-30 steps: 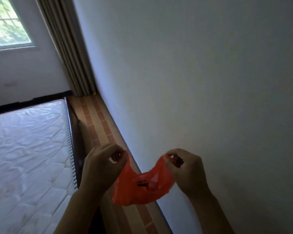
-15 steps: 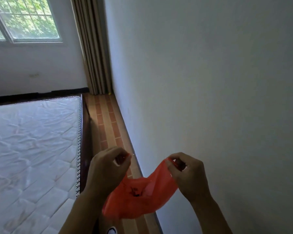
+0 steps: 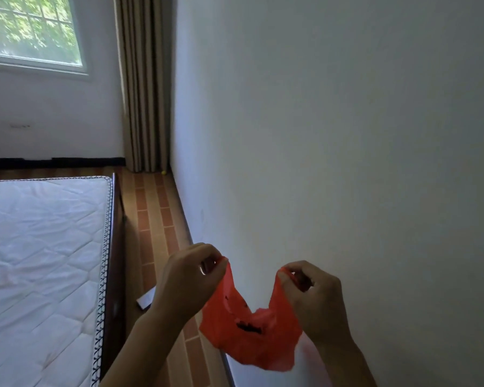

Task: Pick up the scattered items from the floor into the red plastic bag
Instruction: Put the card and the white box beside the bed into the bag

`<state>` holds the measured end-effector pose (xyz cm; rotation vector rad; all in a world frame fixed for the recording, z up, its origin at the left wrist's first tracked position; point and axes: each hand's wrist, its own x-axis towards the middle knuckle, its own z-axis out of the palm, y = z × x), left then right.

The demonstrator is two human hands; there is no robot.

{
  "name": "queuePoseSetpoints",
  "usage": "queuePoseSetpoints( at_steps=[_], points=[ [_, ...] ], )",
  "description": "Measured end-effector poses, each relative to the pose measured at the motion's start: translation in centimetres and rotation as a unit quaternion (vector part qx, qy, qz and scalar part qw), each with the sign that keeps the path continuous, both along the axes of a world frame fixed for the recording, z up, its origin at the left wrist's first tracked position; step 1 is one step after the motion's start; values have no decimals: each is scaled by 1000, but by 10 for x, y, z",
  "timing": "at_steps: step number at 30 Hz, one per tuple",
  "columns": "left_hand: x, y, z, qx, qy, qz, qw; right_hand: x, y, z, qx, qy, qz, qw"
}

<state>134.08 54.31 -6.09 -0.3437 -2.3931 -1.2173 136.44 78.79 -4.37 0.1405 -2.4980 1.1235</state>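
- Head view: both hands hold the red plastic bag (image 3: 249, 328) up in front of the white wall (image 3: 333, 135).
- The left hand (image 3: 187, 280) pinches one top edge, and the right hand (image 3: 313, 297) pinches the other, fingers curled on the film.
- The bag sags between them, likely being spread so its mouth opens for collecting.
- On the tiled floor (image 3: 154, 219), a white flat item (image 3: 146, 300) lies beside the bed (image 3: 39, 261); a small yellow ball (image 3: 163, 172) sits by the curtain (image 3: 143, 79).
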Motion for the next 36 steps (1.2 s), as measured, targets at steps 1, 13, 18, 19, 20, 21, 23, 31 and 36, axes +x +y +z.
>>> queuePoseSetpoints(
  at_steps=[1,13,18,19,20,21,23,31,36],
  points=[
    [-8,-10,1,3,4,1,1000,-10,-9,0,3,2,2,1000],
    [-66,-126,-10,29,24,127,991,-123,-111,-7,15,-3,99,995],
    [-98,-164,-24,43,12,184,982,-182,-154,-20,15,-19,141,990],
    [-106,-170,-27,48,9,193,980,-197,-161,-25,18,-21,148,989],
    [-116,-177,-31,51,5,204,978,-213,-168,-29,21,-23,157,987],
    [-128,-183,-35,52,-2,215,975,-230,-174,-34,24,-23,166,986],
    [-154,-195,-44,48,-18,239,970,-265,-186,-45,26,-29,183,982],
    [-271,-208,-94,47,-80,296,951,-404,-214,-104,13,-113,243,963],
    [-323,-201,-136,42,-128,300,944,-471,-220,-156,17,-171,252,952]
  ],
)
